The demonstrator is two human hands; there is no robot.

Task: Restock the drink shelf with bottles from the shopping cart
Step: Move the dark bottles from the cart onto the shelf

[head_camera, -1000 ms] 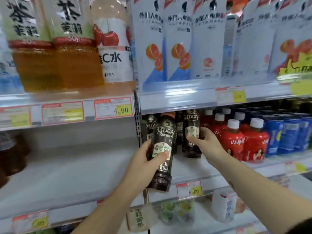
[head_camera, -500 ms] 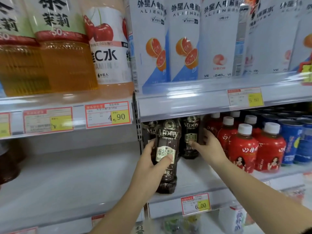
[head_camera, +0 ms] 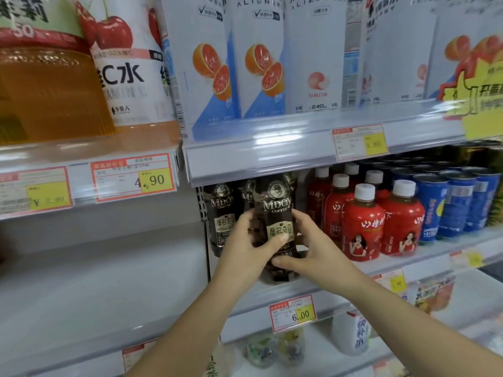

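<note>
A dark brown MDOY coffee bottle (head_camera: 276,213) stands upright at the front of the middle shelf (head_camera: 408,261). My left hand (head_camera: 245,248) grips its left side, thumb across the label. My right hand (head_camera: 313,254) holds its right side and lower front, fingers curled round it. Two more MDOY coffee bottles (head_camera: 221,213) stand just behind and to the left. The shopping cart is out of view.
Red bottles with white caps (head_camera: 363,224) and blue cans (head_camera: 460,205) stand right of the coffee. The left bay's middle shelf (head_camera: 95,281) is bare. White cartons (head_camera: 258,58) and large bottles (head_camera: 122,63) fill the shelf above. A 6.00 price tag (head_camera: 292,312) hangs below.
My left hand carried the coffee bottle up and right onto the shelf front. My right hand left the rear bottle and closed on this one. The camera moved closer.
</note>
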